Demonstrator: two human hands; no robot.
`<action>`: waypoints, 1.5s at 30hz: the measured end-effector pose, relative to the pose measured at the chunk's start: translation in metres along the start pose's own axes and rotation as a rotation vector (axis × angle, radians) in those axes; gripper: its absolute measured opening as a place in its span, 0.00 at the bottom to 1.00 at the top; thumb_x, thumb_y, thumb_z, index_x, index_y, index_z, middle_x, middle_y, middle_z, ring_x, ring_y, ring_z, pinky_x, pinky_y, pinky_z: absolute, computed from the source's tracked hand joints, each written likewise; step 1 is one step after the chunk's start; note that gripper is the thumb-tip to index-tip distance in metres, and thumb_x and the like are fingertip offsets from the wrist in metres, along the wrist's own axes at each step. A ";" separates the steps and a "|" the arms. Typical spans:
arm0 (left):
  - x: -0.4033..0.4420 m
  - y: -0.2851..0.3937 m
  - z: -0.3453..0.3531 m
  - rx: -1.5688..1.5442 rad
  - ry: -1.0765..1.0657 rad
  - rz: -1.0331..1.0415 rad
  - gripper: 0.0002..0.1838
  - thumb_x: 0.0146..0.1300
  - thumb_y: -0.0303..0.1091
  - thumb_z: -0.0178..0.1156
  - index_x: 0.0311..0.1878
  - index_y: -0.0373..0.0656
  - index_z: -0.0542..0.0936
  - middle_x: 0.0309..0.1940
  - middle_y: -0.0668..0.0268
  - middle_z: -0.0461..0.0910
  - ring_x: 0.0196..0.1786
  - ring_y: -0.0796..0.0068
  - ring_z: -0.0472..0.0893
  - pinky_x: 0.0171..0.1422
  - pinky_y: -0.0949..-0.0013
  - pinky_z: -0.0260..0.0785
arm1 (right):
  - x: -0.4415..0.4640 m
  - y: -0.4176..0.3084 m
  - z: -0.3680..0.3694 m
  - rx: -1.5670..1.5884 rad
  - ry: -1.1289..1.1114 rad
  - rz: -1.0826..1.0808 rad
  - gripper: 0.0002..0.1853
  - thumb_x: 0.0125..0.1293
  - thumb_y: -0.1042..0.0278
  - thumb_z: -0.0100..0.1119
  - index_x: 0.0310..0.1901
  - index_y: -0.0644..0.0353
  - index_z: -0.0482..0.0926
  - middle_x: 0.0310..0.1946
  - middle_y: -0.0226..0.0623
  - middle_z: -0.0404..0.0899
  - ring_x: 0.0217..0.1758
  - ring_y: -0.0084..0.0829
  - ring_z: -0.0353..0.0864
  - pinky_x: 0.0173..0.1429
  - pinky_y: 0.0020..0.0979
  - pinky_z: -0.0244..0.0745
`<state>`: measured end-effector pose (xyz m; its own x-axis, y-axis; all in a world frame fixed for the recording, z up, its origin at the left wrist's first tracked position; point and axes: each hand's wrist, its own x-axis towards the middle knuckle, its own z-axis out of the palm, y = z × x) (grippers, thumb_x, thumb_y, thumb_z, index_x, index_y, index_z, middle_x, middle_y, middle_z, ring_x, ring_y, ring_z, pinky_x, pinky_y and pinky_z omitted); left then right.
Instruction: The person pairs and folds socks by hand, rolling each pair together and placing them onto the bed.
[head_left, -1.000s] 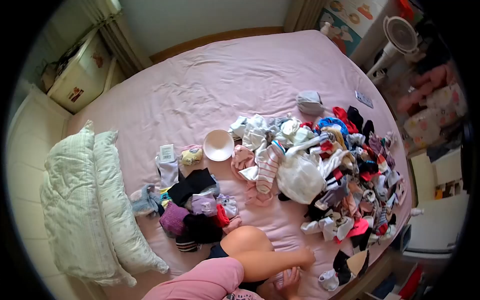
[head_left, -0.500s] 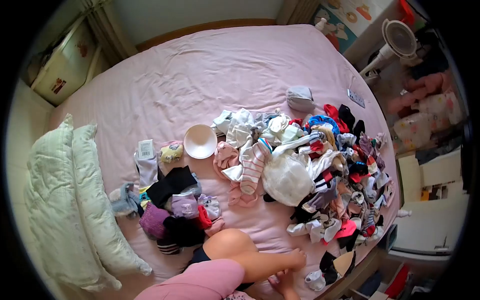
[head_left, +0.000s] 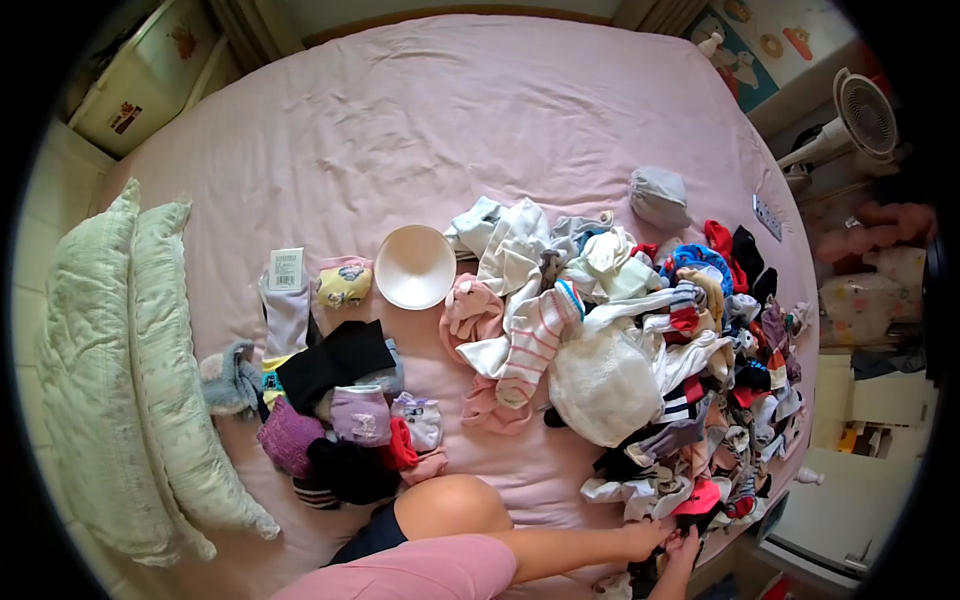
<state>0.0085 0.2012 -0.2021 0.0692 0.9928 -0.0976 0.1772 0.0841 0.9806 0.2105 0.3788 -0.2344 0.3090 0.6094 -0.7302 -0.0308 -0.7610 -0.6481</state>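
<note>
Along the near edge of a large, loose heap of multicoloured cloth socks and small garments (head_left: 690,350), spread on a pink-sheeted bed (head_left: 430,110), the left hand (head_left: 646,540) and the right hand (head_left: 684,546) were brought close together. Their fingers were curled inward beside a soft black cloth piece (head_left: 708,517) at the heap's near edge; whether it was pinched could not be told. The hands were probably paired so closely because something small and limp was being handled.

Left of the heap, a flat-folded black cloth (head_left: 335,362) and a rounded purple knitted bundle (head_left: 290,438) were grouped, perhaps kept apart so as not to be mixed in. A round cream bowl (head_left: 414,270) was set just beside the heap's far left end.

The fingertips were too small to be made out, many garments were buried, and some pale cloth (head_left: 612,586) below the heap was cut off (only a dim scrap was shown).
</note>
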 end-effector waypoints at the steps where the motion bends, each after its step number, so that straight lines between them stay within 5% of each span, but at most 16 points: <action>1: -0.001 0.000 -0.006 -0.003 0.001 -0.030 0.26 0.48 0.27 0.54 0.54 0.42 0.64 0.47 0.51 0.69 0.48 0.49 0.72 0.47 0.52 0.67 | -0.002 0.001 0.001 0.003 -0.004 -0.038 0.10 0.59 0.58 0.52 0.36 0.52 0.67 0.23 0.29 0.68 0.22 0.24 0.68 0.23 0.23 0.64; 3: 0.001 -0.003 -0.006 -0.056 0.021 -0.032 0.28 0.48 0.27 0.54 0.57 0.44 0.62 0.51 0.49 0.66 0.49 0.47 0.72 0.49 0.52 0.67 | -0.004 0.000 0.002 0.014 -0.016 -0.121 0.07 0.59 0.62 0.51 0.35 0.52 0.68 0.24 0.29 0.69 0.22 0.23 0.66 0.27 0.23 0.66; 8: 0.002 0.002 -0.002 -0.240 0.123 0.070 0.34 0.54 0.37 0.54 0.64 0.47 0.54 0.60 0.44 0.54 0.52 0.46 0.70 0.55 0.57 0.64 | -0.094 0.034 0.027 -0.194 -0.122 -0.740 0.07 0.59 0.69 0.47 0.36 0.59 0.63 0.30 0.32 0.66 0.31 0.28 0.69 0.35 0.30 0.68; 11: -0.005 0.014 -0.014 -0.500 0.023 -0.097 0.42 0.52 0.48 0.57 0.66 0.48 0.49 0.64 0.42 0.46 0.54 0.45 0.69 0.55 0.62 0.64 | -0.144 0.062 0.034 -0.296 -0.237 -0.966 0.05 0.59 0.72 0.46 0.37 0.62 0.65 0.31 0.32 0.67 0.35 0.28 0.69 0.40 0.29 0.68; 12: 0.010 0.000 0.019 -0.497 0.203 -0.046 0.39 0.53 0.54 0.54 0.64 0.43 0.54 0.60 0.44 0.56 0.52 0.48 0.70 0.54 0.64 0.65 | -0.158 0.069 0.038 -0.421 -0.380 -1.054 0.05 0.59 0.76 0.47 0.37 0.63 0.66 0.33 0.33 0.69 0.36 0.27 0.69 0.43 0.28 0.67; 15: 0.023 -0.014 0.018 -0.724 -0.098 0.081 0.36 0.54 0.52 0.54 0.60 0.40 0.59 0.53 0.45 0.67 0.52 0.51 0.71 0.54 0.63 0.64 | -0.156 0.079 0.034 -0.423 -0.383 -1.010 0.05 0.60 0.76 0.49 0.38 0.64 0.67 0.36 0.34 0.70 0.38 0.26 0.69 0.46 0.27 0.67; 19: 0.020 -0.020 0.025 -0.580 0.236 -0.088 0.28 0.55 0.43 0.54 0.54 0.36 0.63 0.47 0.47 0.72 0.52 0.53 0.72 0.55 0.60 0.63 | -0.130 0.055 0.033 -0.759 0.165 -1.142 0.12 0.62 0.69 0.49 0.45 0.65 0.66 0.42 0.37 0.70 0.42 0.28 0.71 0.48 0.25 0.66; 21: 0.017 -0.018 0.024 -0.598 0.214 -0.146 0.27 0.54 0.38 0.53 0.55 0.35 0.62 0.48 0.46 0.71 0.53 0.52 0.71 0.56 0.60 0.62 | -0.121 0.038 0.042 -0.963 0.428 -1.275 0.17 0.63 0.64 0.50 0.48 0.65 0.64 0.45 0.38 0.70 0.43 0.29 0.72 0.47 0.24 0.67; 25: 0.010 -0.008 -0.001 -0.619 0.097 -0.046 0.32 0.55 0.39 0.54 0.60 0.35 0.57 0.55 0.44 0.64 0.58 0.51 0.65 0.61 0.61 0.58 | -0.078 0.009 0.037 -0.464 -0.115 -0.445 0.22 0.62 0.56 0.50 0.49 0.68 0.67 0.40 0.39 0.74 0.40 0.33 0.74 0.41 0.29 0.70; 29: 0.014 -0.013 0.007 -0.674 0.201 -0.018 0.35 0.57 0.42 0.54 0.62 0.34 0.54 0.58 0.45 0.61 0.61 0.54 0.63 0.64 0.62 0.54 | -0.076 0.019 0.042 -0.546 0.004 -0.914 0.17 0.63 0.62 0.49 0.43 0.70 0.71 0.32 0.37 0.75 0.36 0.33 0.74 0.41 0.29 0.69; 30: 0.023 -0.018 0.022 -0.656 0.316 0.012 0.34 0.57 0.43 0.53 0.61 0.32 0.55 0.55 0.44 0.64 0.59 0.53 0.65 0.62 0.62 0.56 | -0.077 0.020 0.035 -0.824 0.040 -1.159 0.14 0.60 0.68 0.50 0.43 0.71 0.71 0.36 0.38 0.74 0.41 0.33 0.73 0.45 0.30 0.68; 32: 0.040 -0.025 0.051 -0.616 0.543 0.074 0.34 0.57 0.46 0.53 0.58 0.29 0.57 0.49 0.43 0.70 0.55 0.52 0.69 0.59 0.62 0.60 | -0.112 0.043 0.040 -0.799 0.031 -1.277 0.13 0.59 0.72 0.51 0.43 0.71 0.71 0.41 0.39 0.71 0.45 0.34 0.71 0.48 0.31 0.67; 33: 0.039 -0.026 0.048 -0.716 0.437 0.029 0.34 0.58 0.48 0.52 0.57 0.29 0.57 0.50 0.43 0.69 0.55 0.52 0.69 0.59 0.63 0.59 | -0.128 0.054 0.042 -0.786 0.029 -1.333 0.13 0.58 0.74 0.51 0.44 0.71 0.71 0.44 0.40 0.70 0.47 0.34 0.70 0.49 0.31 0.67; 35: 0.036 -0.027 0.035 -0.909 0.216 -0.060 0.35 0.59 0.51 0.50 0.56 0.28 0.58 0.51 0.42 0.67 0.56 0.53 0.68 0.59 0.63 0.58 | -0.136 0.067 0.030 -0.834 -0.063 -1.260 0.10 0.60 0.76 0.51 0.43 0.66 0.69 0.50 0.36 0.65 0.50 0.28 0.68 0.50 0.26 0.65; 40: 0.028 -0.030 0.035 -0.876 0.310 -0.104 0.25 0.57 0.31 0.49 0.58 0.38 0.59 0.49 0.46 0.69 0.52 0.53 0.71 0.56 0.61 0.61 | -0.149 0.077 0.024 -0.683 -0.212 -1.052 0.07 0.62 0.73 0.51 0.39 0.64 0.67 0.42 0.33 0.67 0.44 0.24 0.68 0.47 0.23 0.64; 45: 0.017 -0.022 0.017 -0.713 0.166 -0.232 0.28 0.54 0.29 0.49 0.59 0.39 0.58 0.48 0.46 0.70 0.53 0.53 0.71 0.56 0.62 0.62 | -0.137 0.074 0.026 -0.649 -0.195 -0.906 0.11 0.61 0.73 0.51 0.44 0.65 0.66 0.42 0.35 0.68 0.42 0.24 0.67 0.46 0.24 0.63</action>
<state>0.0225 0.2145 -0.2286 -0.0508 0.9381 -0.3426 -0.5108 0.2703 0.8161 0.1410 0.2448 -0.1882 -0.1889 0.9762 -0.1064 0.6456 0.0418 -0.7625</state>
